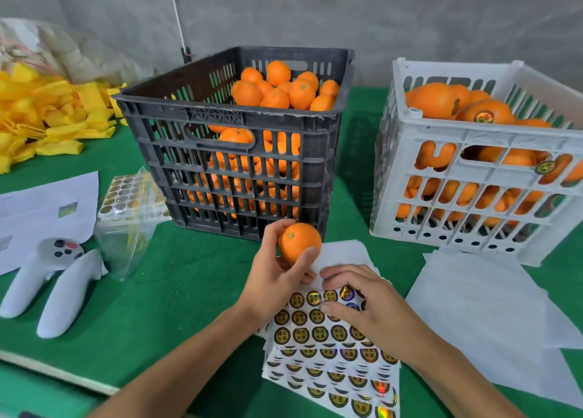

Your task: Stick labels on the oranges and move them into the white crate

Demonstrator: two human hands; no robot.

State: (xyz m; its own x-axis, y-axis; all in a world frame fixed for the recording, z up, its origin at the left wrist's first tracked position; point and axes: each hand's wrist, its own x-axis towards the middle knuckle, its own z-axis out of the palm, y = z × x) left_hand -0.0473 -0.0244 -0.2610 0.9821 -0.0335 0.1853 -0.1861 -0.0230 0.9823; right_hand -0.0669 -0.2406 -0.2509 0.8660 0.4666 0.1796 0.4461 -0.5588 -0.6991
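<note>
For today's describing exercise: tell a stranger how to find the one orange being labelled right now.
Start at the dark crate full of oranges in the middle of the green table. Just in front of its lower right corner, the left hand holds a single orange. It alone is outside both crates.

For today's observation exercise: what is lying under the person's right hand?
Under the right hand lies a stack of label sheets printed with round gold stickers, on white paper. The stickers directly beneath the fingers are covered, so whether one is being peeled cannot be seen.
</note>
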